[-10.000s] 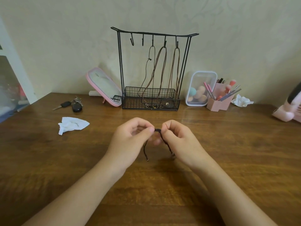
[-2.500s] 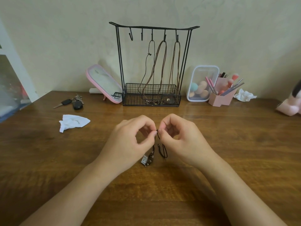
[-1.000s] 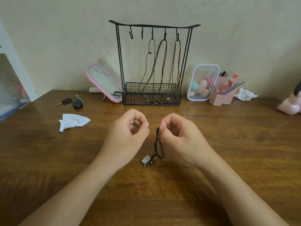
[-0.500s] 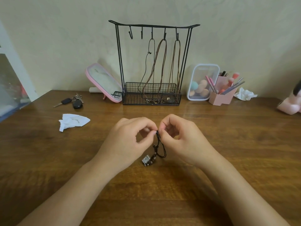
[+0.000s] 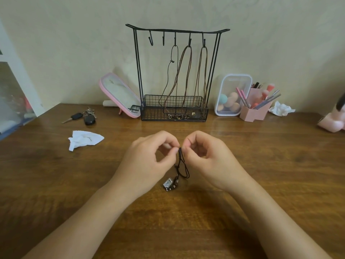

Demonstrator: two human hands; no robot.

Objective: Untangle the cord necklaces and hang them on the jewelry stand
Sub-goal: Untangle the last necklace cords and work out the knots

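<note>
Both grips, left hand (image 5: 149, 161) and right hand (image 5: 211, 161), pinch the black cord necklace (image 5: 181, 163) midway between the worktop's (image 5: 280, 165) side edges, pendant (image 5: 167, 183) resting down; hard outward pulling could tighten the tangle.

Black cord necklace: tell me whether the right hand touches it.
Touching. The head view shows the right hand pinching the black cord necklace at its top, the cord hanging from that pinch.

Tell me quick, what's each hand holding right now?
Left hand: pinches the top of the dark cord necklace with a small silver pendant.
Right hand: pinches the same cord's top.
</note>
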